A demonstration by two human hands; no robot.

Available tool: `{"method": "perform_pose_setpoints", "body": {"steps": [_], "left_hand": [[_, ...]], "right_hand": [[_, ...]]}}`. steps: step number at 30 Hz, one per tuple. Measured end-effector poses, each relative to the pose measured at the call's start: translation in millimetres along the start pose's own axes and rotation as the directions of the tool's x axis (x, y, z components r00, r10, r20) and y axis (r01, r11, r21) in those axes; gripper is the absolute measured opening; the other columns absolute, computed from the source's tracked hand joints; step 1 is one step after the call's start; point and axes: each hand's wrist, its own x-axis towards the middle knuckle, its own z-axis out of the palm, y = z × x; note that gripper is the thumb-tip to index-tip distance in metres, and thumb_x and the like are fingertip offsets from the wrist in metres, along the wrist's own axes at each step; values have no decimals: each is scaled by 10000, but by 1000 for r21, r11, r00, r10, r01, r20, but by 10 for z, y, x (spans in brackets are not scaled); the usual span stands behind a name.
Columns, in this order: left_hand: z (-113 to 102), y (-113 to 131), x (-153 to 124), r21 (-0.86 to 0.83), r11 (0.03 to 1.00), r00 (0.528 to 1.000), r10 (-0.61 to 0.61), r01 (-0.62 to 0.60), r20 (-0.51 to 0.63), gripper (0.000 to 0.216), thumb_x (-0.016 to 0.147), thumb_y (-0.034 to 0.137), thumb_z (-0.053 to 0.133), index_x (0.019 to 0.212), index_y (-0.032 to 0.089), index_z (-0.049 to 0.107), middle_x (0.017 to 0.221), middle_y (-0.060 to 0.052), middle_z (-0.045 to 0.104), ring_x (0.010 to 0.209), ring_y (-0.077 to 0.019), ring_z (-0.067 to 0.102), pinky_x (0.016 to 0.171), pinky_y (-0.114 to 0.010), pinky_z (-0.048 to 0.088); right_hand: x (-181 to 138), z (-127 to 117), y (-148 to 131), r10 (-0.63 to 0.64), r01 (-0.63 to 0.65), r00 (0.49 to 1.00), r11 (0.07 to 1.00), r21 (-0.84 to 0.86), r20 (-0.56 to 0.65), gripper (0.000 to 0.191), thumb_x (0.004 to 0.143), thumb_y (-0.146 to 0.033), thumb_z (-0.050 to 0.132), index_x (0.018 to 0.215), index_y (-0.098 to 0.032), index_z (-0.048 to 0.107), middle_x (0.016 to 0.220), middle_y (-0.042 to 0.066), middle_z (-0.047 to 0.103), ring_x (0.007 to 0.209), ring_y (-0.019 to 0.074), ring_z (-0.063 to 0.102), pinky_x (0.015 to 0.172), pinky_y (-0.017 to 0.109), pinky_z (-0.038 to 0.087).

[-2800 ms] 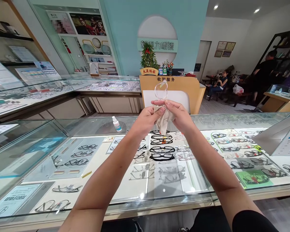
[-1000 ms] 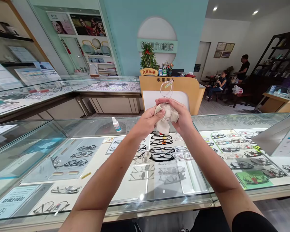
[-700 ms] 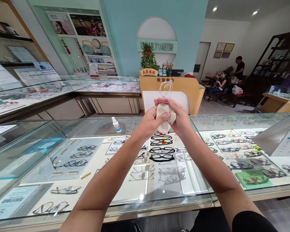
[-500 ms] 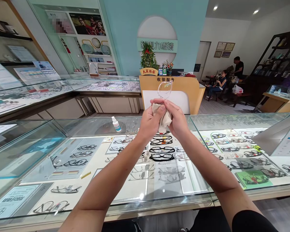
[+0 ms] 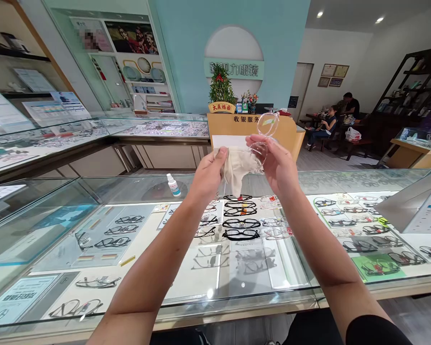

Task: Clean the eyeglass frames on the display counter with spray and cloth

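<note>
Above the glass counter, my left hand [image 5: 209, 175] pinches a beige cleaning cloth [image 5: 235, 167] between thumb and fingers; the cloth hangs down in folds. To its right, my right hand [image 5: 278, 160] is closed on a pair of clear-framed eyeglasses [image 5: 267, 125]. One round lens stands above the fingers and the other shows below them, close to the cloth's right edge. I cannot tell whether that lower lens touches the cloth. A white spray bottle with a blue label [image 5: 173, 185] stands on the counter to the left of my hands.
Under the glass top of the display case [image 5: 187, 299] lie many eyeglasses, among them a column of black frames [image 5: 241, 223]. A grey-white sign [image 5: 416, 206] stands at the right. Beyond is a wooden cashier desk [image 5: 290, 136]; people are at the back right.
My hands have moved apart. The right hand has carried the eyeglasses to the right, off the main part of the cloth, while the left hand keeps the cloth, now hanging more open.
</note>
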Motion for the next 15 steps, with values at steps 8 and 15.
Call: {"method": "perform_pose_setpoints", "body": {"steps": [8,15], "left_hand": [[-179,211,35,208,973,993,109,-97,-47,289,887,525,840,923,245,780,656,27,491,561,-127,413,502,-275,300],[-210,299,-76,465,801,914,404,-377,45,720,928,581,834,538,219,349,534,38,290,542,-118,214,533,-329,187]], "right_hand": [[-9,-105,-148,67,-63,992,997,-44,102,308,967,-552,715,953,-288,872,1077,56,849,1147,264,771,1090,430,560],[-14,-121,-171,107,-80,962,990,-114,253,338,979,-526,700,860,-259,870,918,54,814,937,228,728,963,400,551]]}}
